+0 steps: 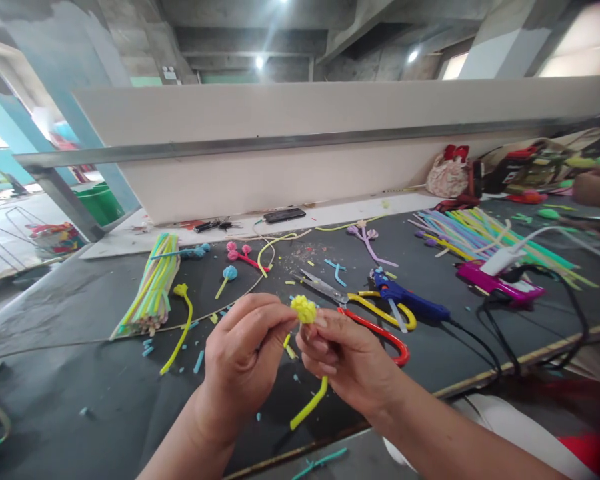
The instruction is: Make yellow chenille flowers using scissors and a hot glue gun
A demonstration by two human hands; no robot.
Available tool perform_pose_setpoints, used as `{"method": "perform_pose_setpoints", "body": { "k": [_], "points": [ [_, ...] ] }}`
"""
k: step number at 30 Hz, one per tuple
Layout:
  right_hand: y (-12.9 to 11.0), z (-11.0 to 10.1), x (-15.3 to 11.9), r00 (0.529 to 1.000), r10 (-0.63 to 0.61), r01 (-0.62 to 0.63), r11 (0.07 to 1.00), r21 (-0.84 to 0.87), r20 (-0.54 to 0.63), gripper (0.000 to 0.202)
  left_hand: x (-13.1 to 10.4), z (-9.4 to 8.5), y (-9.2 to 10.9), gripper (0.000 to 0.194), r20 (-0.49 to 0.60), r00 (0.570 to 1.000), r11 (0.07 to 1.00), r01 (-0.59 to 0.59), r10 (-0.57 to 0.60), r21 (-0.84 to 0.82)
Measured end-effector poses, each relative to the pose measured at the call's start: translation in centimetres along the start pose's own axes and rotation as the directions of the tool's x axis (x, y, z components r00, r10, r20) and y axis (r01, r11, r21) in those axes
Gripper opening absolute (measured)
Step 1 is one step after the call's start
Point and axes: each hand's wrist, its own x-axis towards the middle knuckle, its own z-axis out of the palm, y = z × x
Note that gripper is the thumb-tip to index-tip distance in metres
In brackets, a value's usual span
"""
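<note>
A yellow flower of bunched, fuzzy pipe cleaner is held up between my two hands. My right hand is closed around its base, and a yellow stem hangs below the fingers. My left hand pinches the flower's left side with thumb and forefinger. Just beyond lie scissors with one yellow and one red handle, blades part open. A blue glue gun rests by their handles. Another yellow stem with a small bunched head lies left of my left hand.
A bundle of pale pipe cleaners lies left, and loose ones spread at right. A pink power strip trails black cables. Pink, blue and purple flowers lie behind, near a phone. Another person's hand shows far right.
</note>
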Motion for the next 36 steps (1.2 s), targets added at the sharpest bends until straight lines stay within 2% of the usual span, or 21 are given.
{"method": "perform_pose_setpoints", "body": {
  "k": [8,15,17,19,21,23,26,30,34,36],
  "points": [
    [-0.1,0.0,0.0,1.0,0.006,-0.006,0.999,0.038,-0.01,0.019,0.0,-0.2,-0.2,0.017,0.077,0.994,0.997,-0.072,0.073,-0.022],
    [-0.1,0.1,-0.2,1.0,0.015,-0.014,0.997,0.071,-0.012,0.018,0.1,-0.1,-0.1,0.019,0.097,0.99,0.991,-0.092,0.101,-0.093],
    [-0.2,0.1,-0.2,1.0,0.025,-0.024,0.997,0.069,-0.016,0.016,0.0,-0.2,-0.1,0.019,0.099,0.993,0.989,-0.045,0.06,-0.141],
    [-0.3,0.0,-0.2,0.999,0.047,-0.047,0.998,0.049,-0.005,0.015,-0.1,-0.4,-0.2,0.017,0.098,0.994,0.975,0.068,-0.048,-0.21],
    [-0.5,-0.2,-0.2,0.997,0.074,-0.074,0.997,0.021,0.017,0.015,-0.1,-0.5,-0.4,0.016,0.112,0.978,0.938,0.2,-0.175,-0.283],
    [-0.7,-0.4,-0.2,0.994,0.103,-0.103,0.995,-0.003,0.036,0.015,0.0,-0.7,-0.7,0.014,0.156,0.958,0.902,0.281,-0.241,-0.327],
    [-0.8,-0.8,-0.2,0.99,0.133,-0.132,0.991,-0.02,0.038,0.016,0.4,-0.9,-1.0,0.01,0.235,0.948,0.89,0.288,-0.213,-0.353],
    [-0.8,-1.1,-0.1,0.987,0.156,-0.154,0.987,-0.045,0.047,0.017,0.8,-1.3,-1.2,0.007,0.281,0.938,0.874,0.304,-0.204,-0.378],
    [-0.8,-1.1,0.0,0.98,0.19,-0.186,0.98,-0.072,0.05,0.016,0.8,-1.6,-1.1,0.001,0.345,0.903,0.867,0.371,-0.254,-0.333],
    [-0.7,-1.0,0.0,0.977,0.207,-0.204,0.976,-0.079,0.044,0.015,0.7,-1.6,-1.0,0.004,0.353,0.889,0.867,0.401,-0.291,-0.295]
  ]
}}
